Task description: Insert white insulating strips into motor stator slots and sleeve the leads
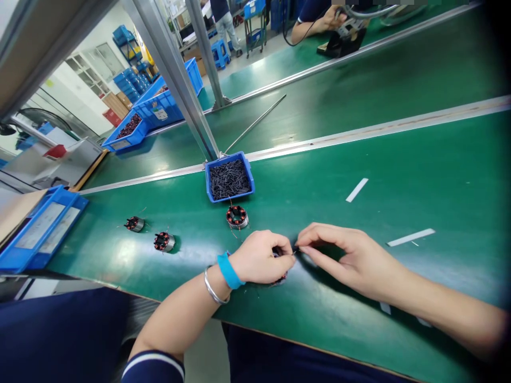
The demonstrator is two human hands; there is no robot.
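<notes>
My left hand (263,258), with a blue band and a silver bangle at its wrist, covers most of a wound stator (280,279) on the bench. Its thumb and forefinger are pinched together at one of the stator's thin lead wires. Close against those fingertips, my right hand (343,252) pinches a small black sleeve (296,248) between thumb and forefinger. Another stator (237,217) with copper coils and loose wires lies just beyond my left hand. Behind it sits a blue tray (230,200) full of short black sleeves (229,179).
Two stators with black sleeves on them, one nearer (164,242) and one farther (134,224), lie to the left. White strips (411,237) lie at right. A metal post (175,80) rises behind the tray. Across the bench, a co-worker's hand (334,18) touches a device.
</notes>
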